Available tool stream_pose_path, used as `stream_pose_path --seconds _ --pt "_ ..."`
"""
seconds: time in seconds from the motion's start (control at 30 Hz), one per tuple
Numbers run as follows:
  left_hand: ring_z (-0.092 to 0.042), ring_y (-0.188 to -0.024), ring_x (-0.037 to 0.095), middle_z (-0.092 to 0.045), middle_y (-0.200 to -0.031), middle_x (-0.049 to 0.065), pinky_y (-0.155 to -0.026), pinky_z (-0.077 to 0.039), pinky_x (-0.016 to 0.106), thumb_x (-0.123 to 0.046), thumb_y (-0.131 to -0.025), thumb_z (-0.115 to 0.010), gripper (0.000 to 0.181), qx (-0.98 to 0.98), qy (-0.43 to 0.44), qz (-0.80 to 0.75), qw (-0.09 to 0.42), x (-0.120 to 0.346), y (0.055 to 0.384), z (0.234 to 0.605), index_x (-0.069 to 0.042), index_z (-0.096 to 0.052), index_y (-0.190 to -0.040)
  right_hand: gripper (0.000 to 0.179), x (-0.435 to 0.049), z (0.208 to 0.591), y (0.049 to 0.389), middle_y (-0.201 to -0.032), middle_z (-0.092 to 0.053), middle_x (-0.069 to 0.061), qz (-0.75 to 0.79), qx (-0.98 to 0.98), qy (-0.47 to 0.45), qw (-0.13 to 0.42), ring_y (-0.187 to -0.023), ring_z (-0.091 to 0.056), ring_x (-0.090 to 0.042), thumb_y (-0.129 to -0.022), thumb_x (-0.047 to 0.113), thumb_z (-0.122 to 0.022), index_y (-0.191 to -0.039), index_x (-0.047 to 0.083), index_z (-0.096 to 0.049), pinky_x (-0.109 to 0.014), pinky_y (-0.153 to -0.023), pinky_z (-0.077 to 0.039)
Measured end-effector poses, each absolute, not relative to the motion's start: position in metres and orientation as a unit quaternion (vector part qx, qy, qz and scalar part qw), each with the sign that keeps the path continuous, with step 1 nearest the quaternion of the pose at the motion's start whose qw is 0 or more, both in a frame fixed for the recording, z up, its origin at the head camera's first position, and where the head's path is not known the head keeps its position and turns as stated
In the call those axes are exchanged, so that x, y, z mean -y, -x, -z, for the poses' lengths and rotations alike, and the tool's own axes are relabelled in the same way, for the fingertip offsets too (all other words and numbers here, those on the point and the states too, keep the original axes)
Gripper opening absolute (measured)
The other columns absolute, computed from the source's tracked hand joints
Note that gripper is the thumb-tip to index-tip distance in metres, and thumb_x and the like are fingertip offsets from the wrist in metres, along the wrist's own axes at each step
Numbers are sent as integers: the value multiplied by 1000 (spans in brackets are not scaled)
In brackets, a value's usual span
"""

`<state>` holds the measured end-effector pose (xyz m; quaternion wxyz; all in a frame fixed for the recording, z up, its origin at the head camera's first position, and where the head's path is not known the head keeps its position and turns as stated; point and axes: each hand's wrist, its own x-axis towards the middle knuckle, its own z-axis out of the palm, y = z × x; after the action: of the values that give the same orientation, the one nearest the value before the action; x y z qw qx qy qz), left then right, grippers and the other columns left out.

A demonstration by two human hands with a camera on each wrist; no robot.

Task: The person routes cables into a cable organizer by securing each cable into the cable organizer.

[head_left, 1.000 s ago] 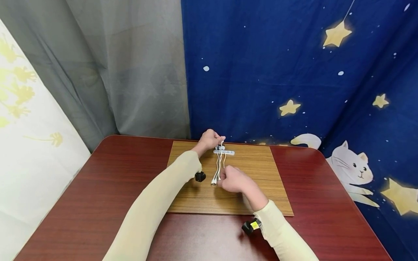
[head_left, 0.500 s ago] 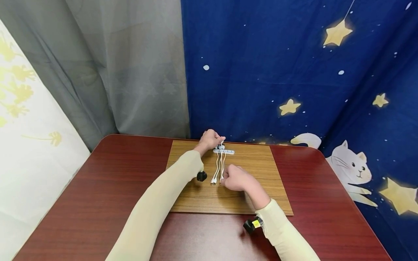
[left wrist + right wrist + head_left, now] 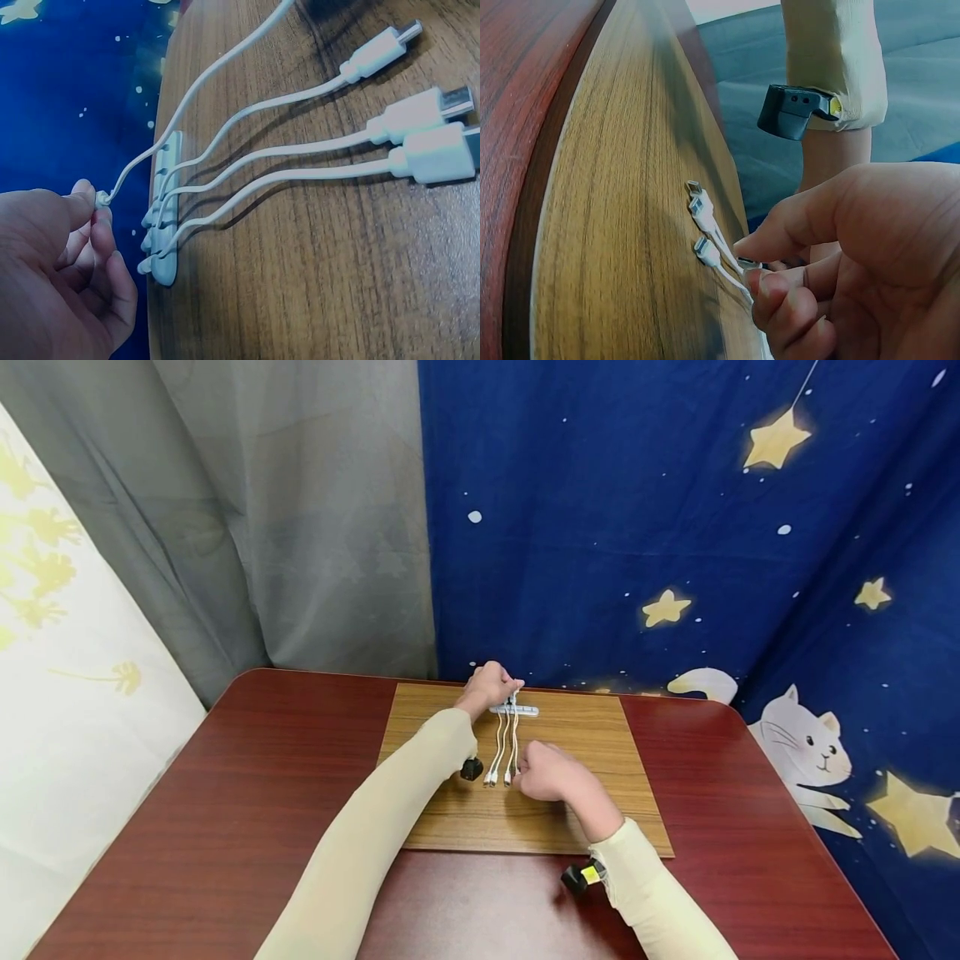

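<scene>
A pale cable-holder strip is near the far edge of a wood-grain board. Three white charging cables pass through its slots, with metal-tipped connectors lying on the board. My left hand pinches one end of another white cable between thumb and forefinger, above the edge beside the strip's unfilled end. Closer to me, my right hand pinches a connector at the near end, to the right of the lying connectors. The fingers partly cover that connector.
The wood-grain board lies on a dark red table. Behind the table hang a grey curtain and a blue star-patterned curtain. Black wrist cameras are strapped to both sleeves.
Both hands have shifted slightly right, carrying the held cable from across the others to their right side. A third lying connector now shows clearly beside the right fingers.
</scene>
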<state>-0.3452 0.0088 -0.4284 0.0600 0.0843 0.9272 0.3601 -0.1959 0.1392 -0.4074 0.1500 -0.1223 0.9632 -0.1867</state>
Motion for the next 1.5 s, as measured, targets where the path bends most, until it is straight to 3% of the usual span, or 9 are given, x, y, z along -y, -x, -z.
stream_pose_path --seconds 0.2,0.4,0.57,0.97,1.27,1.5 --pt "-55 -73 16 -70 -96 -2 -67 -41 30 -39 -101 -66 46 -934 -76 -344 57 -13 342 430 -3 -74 -73 41 -139 407 196 -56 -37 3 169 -965 122 157 -52 -39 -14 -90 18 -72 -60 15 -44 -32 -51 -32" --pt "-55 -72 19 -70 -91 0 -69 -43 33 -39 -101 -66 43 -938 -69 -335 61 -21 341 429 -8 -73 -72 42 -140 409 197 -56 -36 4 165 -966 127 157 -52 -38 -14 -90 18 -72 -59 15 -43 -32 -51 -31" --pt "-58 -78 17 -69 -96 -4 -72 -45 35 -43 -100 -65 43 -944 -56 -317 75 -27 345 433 -13 -74 -71 41 -142 411 197 -54 -36 4 156 -967 127 156 -51 -38 -13 -89 18 -71 -58 16 -43 -32 -51 -32" --pt "-57 -71 17 -68 -84 -5 -65 -43 34 -43 -100 -65 44 -948 -63 -302 72 -29 346 436 -12 -69 -69 38 -145 416 199 -55 -37 3 148 -970 128 146 -52 -39 -15 -86 14 -68 -58 16 -43 -32 -50 -31" --pt "-59 -73 16 -68 -86 -6 -66 -46 34 -43 -100 -65 39 -954 -66 -285 69 -31 349 438 -16 -70 -73 39 -146 416 200 -58 -36 2 147 -970 124 149 -54 -40 -16 -88 13 -69 -59 15 -42 -33 -52 -32" --pt "-59 -74 15 -68 -84 -5 -67 -47 34 -43 -100 -65 42 -957 -71 -277 58 -33 350 440 -17 -69 -68 38 -147 416 202 -58 -37 2 145 -970 119 157 -53 -40 -16 -89 14 -68 -59 14 -44 -33 -52 -33"
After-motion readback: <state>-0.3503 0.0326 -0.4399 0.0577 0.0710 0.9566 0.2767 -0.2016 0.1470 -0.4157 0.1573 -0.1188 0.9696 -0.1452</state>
